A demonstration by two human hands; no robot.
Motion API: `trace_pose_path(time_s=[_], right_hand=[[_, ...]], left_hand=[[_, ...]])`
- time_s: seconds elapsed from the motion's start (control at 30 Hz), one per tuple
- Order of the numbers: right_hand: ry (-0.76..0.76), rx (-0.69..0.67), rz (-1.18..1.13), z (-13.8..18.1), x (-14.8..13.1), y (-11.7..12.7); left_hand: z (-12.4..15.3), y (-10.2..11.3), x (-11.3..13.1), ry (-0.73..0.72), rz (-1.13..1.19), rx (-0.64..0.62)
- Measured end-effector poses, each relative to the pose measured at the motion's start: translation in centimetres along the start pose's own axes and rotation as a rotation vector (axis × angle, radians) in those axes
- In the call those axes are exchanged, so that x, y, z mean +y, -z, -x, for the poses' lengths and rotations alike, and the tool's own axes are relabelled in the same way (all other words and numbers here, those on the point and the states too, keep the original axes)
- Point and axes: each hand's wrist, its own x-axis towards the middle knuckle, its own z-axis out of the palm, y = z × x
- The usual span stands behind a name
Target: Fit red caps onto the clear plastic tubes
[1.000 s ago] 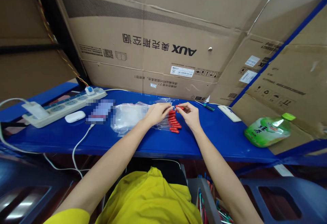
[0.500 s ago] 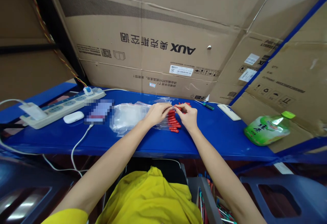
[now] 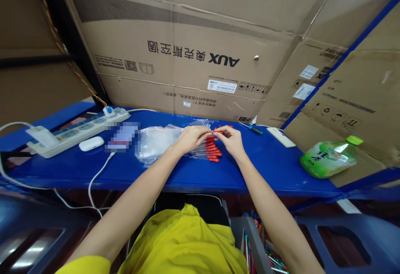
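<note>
My left hand [image 3: 193, 136] is closed, its fingertips pinched right beside those of my right hand over the middle of the desk; whatever is in it is hidden. Between the thumb and fingers of my right hand [image 3: 231, 140] is a red-handled screwdriver [image 3: 218, 132], mostly covered by the fingers. Below the hands lies a row of red-handled screwdrivers [image 3: 213, 154], handles to the right, their shafts in or among clear plastic. Under and left of my left wrist is a stack of clear plastic bags [image 3: 156, 143].
A green-handled screwdriver [image 3: 255, 130], a white flat object [image 3: 281, 137] and a green drink bottle [image 3: 328, 157] lie to the right. On the left are a blurred phone [image 3: 122, 136], a white earbud case [image 3: 91, 143] and a power strip [image 3: 81, 130]. Cardboard [image 3: 187, 28] walls the back.
Both hands stay nearly in place, with only a slight shift of the fingers. The whole view has moved a few pixels to the right.
</note>
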Motion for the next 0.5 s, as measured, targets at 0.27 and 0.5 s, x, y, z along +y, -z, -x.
trace_pose_path(time_s=[0.27,0.5], right_hand=[[-0.045,-0.031,-0.033,-0.14,-0.26,0.11],[-0.046,0.004,-0.074,-0.17,-0.02,0.16]], left_hand=[[-0.11,0.3,0.47,0.005,0.05,0.05],[-0.16,0.32,0.17,-0.06,0.096,0.064]])
